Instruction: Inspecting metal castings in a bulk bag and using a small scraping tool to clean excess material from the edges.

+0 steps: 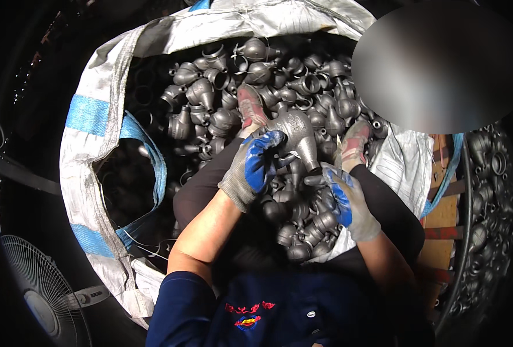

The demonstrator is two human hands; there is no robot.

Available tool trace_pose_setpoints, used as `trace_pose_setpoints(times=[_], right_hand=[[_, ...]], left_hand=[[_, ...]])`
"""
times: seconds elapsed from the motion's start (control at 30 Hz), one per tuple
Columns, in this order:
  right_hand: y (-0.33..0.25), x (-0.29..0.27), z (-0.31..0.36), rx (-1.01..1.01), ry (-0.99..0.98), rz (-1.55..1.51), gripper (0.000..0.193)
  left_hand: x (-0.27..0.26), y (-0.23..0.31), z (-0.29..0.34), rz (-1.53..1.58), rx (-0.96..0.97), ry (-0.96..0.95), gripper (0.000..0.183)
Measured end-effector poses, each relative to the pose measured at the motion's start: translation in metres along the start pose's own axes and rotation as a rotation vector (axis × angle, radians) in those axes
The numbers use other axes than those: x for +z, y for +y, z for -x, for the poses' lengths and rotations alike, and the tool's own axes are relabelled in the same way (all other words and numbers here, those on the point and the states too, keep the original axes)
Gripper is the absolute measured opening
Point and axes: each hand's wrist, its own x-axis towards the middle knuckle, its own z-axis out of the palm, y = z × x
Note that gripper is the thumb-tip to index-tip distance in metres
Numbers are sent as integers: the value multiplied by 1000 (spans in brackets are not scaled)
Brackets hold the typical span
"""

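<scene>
My left hand (252,165), in a grey glove with a blue coated palm, is closed on a bulb-shaped grey metal casting (294,130). The casting's narrow neck points down and to the right, toward my right hand (350,202). That hand wears the same kind of glove, its fingers curled beside the end of the neck. A short dark piece sticks out at its fingertips; what it belongs to is unclear. Below and between the hands lies a heap of similar castings (314,228), partly in shadow.
A large white woven sack (85,173) with blue straps surrounds me and many more castings (201,92). My pink-and-grey shoes (250,107) rest among them. A fan (39,289) stands at lower left. More castings (488,196) lie beyond wooden boards (441,217) on the right.
</scene>
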Motion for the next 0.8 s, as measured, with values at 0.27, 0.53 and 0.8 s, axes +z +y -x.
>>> trace_pose_setpoints(times=[0.27, 0.53, 0.8], right_hand=[[11, -30, -13, 102, 47, -83, 15], [20, -58, -18, 385, -63, -588, 18], [17, -38, -8, 412, -295, -508, 35]], left_hand=[[29, -30, -3, 313, -549, -5, 25], [5, -45, -8, 118, -488, 130, 23], [-3, -99, -7, 392, -233, 210, 29]])
